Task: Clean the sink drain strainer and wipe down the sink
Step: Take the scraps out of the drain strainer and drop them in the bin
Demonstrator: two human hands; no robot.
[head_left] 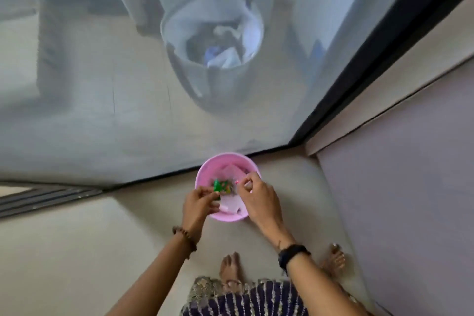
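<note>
A small pink bin stands on the beige floor beside a mesh screen door. It holds white scraps and green and red bits of waste. My left hand is over the bin's near left rim, fingers pinched on something small that I cannot make out. My right hand is over the bin's right side, its fingers pinched around a small pink item. No sink or drain strainer appears in this view.
Behind the mesh screen stands a grey bucket with cloth or paper inside. A black door frame runs diagonally at right, with a lilac wall beyond. The door's floor track is at left. My bare feet are below.
</note>
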